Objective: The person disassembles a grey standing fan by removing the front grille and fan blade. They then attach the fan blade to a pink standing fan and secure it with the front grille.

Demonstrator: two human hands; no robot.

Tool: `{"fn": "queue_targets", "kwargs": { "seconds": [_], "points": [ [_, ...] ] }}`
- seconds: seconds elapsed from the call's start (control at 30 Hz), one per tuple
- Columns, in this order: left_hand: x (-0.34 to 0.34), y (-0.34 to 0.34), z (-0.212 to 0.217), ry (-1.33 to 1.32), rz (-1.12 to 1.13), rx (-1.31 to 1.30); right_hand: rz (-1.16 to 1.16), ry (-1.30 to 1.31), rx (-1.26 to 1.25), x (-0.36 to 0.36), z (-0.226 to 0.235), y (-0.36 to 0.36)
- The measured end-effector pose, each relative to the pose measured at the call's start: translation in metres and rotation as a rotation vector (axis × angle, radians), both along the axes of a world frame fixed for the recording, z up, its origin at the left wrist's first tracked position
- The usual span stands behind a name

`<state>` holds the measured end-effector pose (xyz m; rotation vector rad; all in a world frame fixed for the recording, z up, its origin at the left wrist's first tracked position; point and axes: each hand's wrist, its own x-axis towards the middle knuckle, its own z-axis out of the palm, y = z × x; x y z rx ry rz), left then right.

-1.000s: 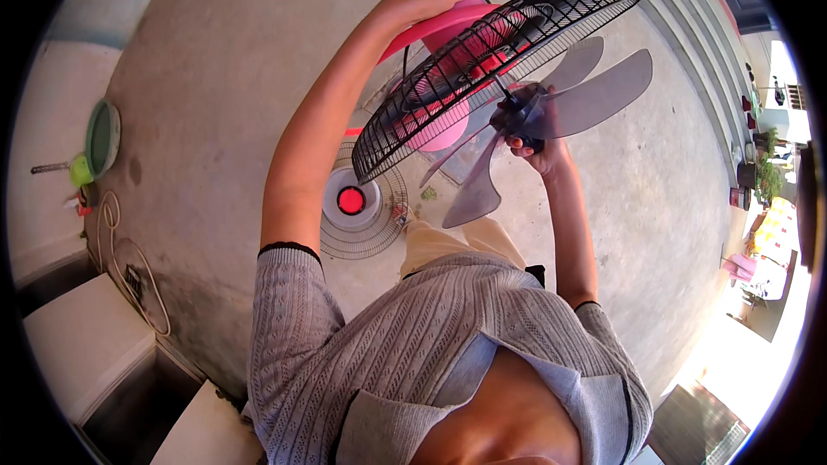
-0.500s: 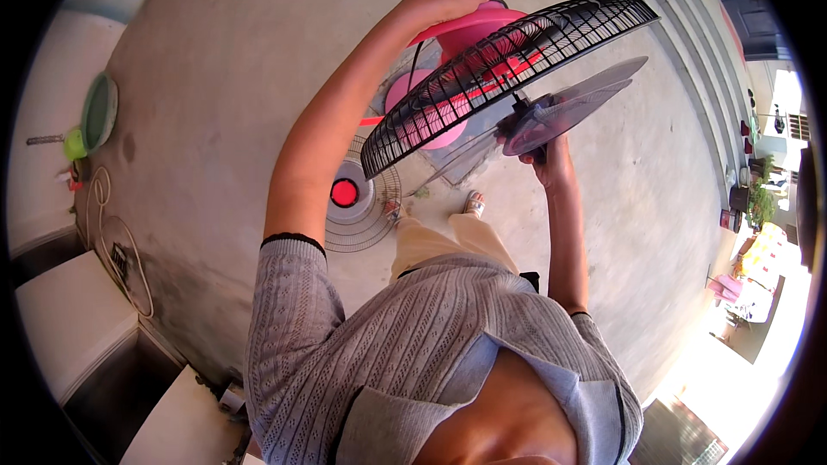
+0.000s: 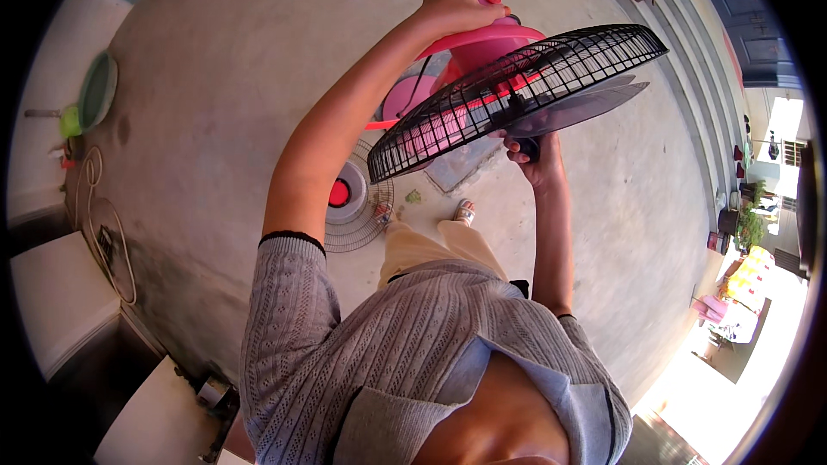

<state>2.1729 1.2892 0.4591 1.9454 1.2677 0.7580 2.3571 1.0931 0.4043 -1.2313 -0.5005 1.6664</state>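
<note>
A pink fan (image 3: 482,43) is held up in front of me, its black wire rear guard (image 3: 517,90) tilted nearly flat. My left hand (image 3: 457,2) grips the top of the pink motor housing. My right hand (image 3: 530,155) reaches under the guard and holds the dark hub of the translucent grey blade (image 3: 581,103), which sits just past the guard. Below the fan stands its pink round base (image 3: 405,103) on the concrete floor.
The detached front guard (image 3: 349,202) with a red centre cap lies flat on the floor near my foot (image 3: 463,209). A green basin (image 3: 96,90) and a coiled hose (image 3: 103,224) sit at the left. Steps and a door are at the upper right.
The fan head has tipped further toward level and moved up and right. The blade, earlier seen face-on with its separate vanes, now appears edge-on. Both hands have kept their holds.
</note>
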Motion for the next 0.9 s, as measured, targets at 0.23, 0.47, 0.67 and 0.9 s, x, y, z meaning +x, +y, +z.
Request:
{"fn": "queue_targets", "kwargs": {
  "seconds": [0.23,0.47,0.67,0.9],
  "points": [
    [-0.006,0.005,0.002,-0.011,-0.088,-0.115,-0.034,0.019,-0.028,0.005,0.001,-0.002],
    [-0.003,-0.001,0.005,0.003,-0.05,-0.109,0.119,0.3,0.066,0.023,-0.005,-0.003],
    [0.001,0.004,-0.001,0.014,-0.05,-0.098,0.111,0.432,0.047,0.024,-0.008,0.001],
    [0.002,0.003,0.0,-0.033,-0.002,-0.072,0.027,0.523,-0.016,0.022,-0.014,0.0]
  ]
}}
